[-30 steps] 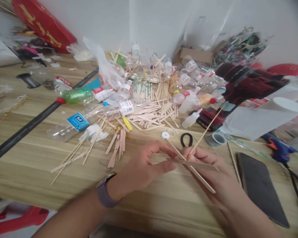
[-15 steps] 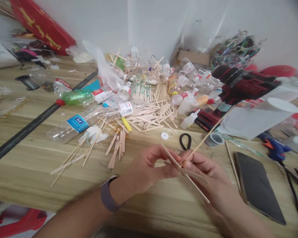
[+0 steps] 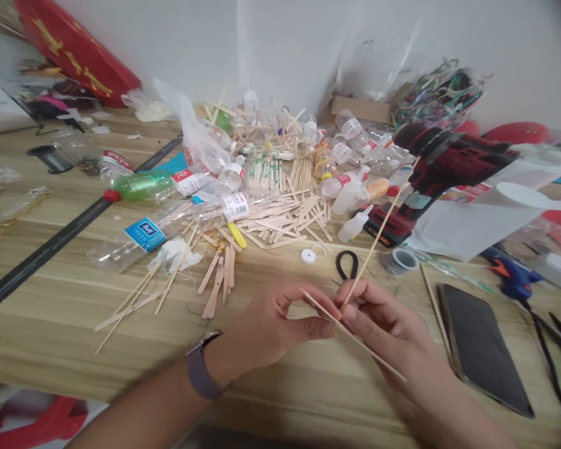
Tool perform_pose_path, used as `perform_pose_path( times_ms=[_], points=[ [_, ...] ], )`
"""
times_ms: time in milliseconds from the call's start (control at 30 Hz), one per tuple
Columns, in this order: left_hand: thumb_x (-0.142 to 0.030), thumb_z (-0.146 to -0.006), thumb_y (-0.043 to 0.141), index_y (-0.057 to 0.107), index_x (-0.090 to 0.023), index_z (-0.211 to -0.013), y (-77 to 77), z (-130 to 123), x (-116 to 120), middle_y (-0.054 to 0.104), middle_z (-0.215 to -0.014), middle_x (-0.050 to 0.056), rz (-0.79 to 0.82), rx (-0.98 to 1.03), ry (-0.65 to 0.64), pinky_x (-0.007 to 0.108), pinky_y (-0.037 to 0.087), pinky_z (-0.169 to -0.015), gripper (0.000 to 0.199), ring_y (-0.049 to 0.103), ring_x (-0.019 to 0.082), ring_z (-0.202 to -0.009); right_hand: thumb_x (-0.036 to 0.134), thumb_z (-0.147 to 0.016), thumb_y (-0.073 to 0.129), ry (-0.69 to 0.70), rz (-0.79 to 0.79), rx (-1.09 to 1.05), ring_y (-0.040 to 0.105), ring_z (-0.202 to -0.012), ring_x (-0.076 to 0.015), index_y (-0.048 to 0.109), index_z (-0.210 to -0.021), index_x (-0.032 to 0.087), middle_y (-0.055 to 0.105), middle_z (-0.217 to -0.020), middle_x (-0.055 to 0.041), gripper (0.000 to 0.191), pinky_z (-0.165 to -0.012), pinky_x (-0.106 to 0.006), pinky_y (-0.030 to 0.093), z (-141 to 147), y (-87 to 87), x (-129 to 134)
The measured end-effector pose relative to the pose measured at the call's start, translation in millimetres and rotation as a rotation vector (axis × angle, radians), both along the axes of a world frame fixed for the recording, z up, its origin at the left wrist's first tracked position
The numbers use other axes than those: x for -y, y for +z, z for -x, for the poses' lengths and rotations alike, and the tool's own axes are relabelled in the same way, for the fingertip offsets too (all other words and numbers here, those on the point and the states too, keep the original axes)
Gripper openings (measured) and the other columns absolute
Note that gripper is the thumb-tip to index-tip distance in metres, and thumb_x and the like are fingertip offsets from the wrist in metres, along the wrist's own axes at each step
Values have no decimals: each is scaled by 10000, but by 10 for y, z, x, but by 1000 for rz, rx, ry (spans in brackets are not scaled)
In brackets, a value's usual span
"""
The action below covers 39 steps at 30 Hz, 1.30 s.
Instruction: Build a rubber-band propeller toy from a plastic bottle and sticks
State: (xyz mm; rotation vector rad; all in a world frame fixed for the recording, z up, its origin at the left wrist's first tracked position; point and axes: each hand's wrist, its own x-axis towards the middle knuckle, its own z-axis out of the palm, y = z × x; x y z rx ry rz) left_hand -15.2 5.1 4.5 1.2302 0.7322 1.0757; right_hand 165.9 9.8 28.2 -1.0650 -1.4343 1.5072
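Note:
My left hand (image 3: 283, 321) pinches flat wooden craft sticks (image 3: 371, 351) between thumb and fingers. They appear edge-on, slanting down to the right across both hands, so I cannot tell how many there are. In my right hand (image 3: 388, 327), thumb and fingertips close on the lower end of a thin bamboo skewer (image 3: 378, 236), which points up and to the right. Its lower tip meets the sticks between the two hands; the exact contact is hidden by fingers. Just beyond my right hand lies a black-handled tool (image 3: 346, 267).
Loose craft sticks (image 3: 280, 221) and plastic bottles (image 3: 144, 234) crowd the table's middle. A red cordless drill (image 3: 449, 162) stands behind my right hand. To the right are a phone (image 3: 486, 349) and a blue glue gun (image 3: 514, 277). More skewers (image 3: 131, 302) lie left.
The craft sticks, crossed before, now look lined up into one edge-on strip. The skewer has tilted more upright, its top shifting left. Both hands stay close together.

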Motion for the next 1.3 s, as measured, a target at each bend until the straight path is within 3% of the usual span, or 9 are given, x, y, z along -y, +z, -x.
perform_pose_path(
  times_ms=[267, 533, 733, 967, 1133, 1300],
  points=[
    [-200, -824, 739, 724, -207, -799, 90, 24, 12, 719, -842, -3, -109, -70, 17, 279, 466, -815, 29, 643, 158, -841, 474, -843, 736, 0, -132, 69, 535, -625, -131, 668, -798, 229, 589, -698, 10, 258, -551, -219, 443, 18, 35, -8],
    [-231, -887, 693, 722, -210, -850, 76, 59, 17, 732, -885, 13, -286, -182, 69, 283, 470, -811, 51, 644, 166, -862, 499, -869, 693, -16, -247, 157, 587, -648, -161, 656, -804, 230, 618, -704, -7, 280, -563, -245, 480, 15, 38, -18],
    [-297, -918, 659, 721, -214, -866, 88, 73, 24, 729, -867, 24, -386, -216, 134, 302, 476, -812, 116, 640, 177, -851, 356, -952, 604, -17, -452, 261, 605, -684, -157, 636, -865, 260, 624, -749, 5, 134, -619, -253, 481, 3, -21, -24],
    [-274, -897, 685, 708, -221, -886, 56, 74, 5, 730, -924, 17, -283, -267, 296, 307, 469, -852, 59, 638, 183, -887, 194, -940, 570, -109, -804, 471, 673, -814, -178, 622, -1000, 268, 694, -890, -25, 108, -689, -265, 515, -2, -72, -39],
    [-268, -890, 681, 704, -217, -884, 44, 56, 10, 732, -933, 17, -239, -292, 336, 291, 479, -808, 56, 641, 181, -878, 189, -920, 601, -70, -888, 532, 687, -896, -191, 626, -1096, 264, 723, -968, -32, 193, -781, -297, 521, 4, -92, -53],
    [-283, -905, 659, 701, -220, -894, 29, 45, 21, 735, -940, 21, -278, -345, 334, 312, 481, -833, 77, 645, 192, -893, 173, -919, 604, -76, -892, 517, 698, -860, -203, 656, -1045, 270, 743, -940, -28, 168, -745, -316, 516, 6, -88, -63]
  ],
)
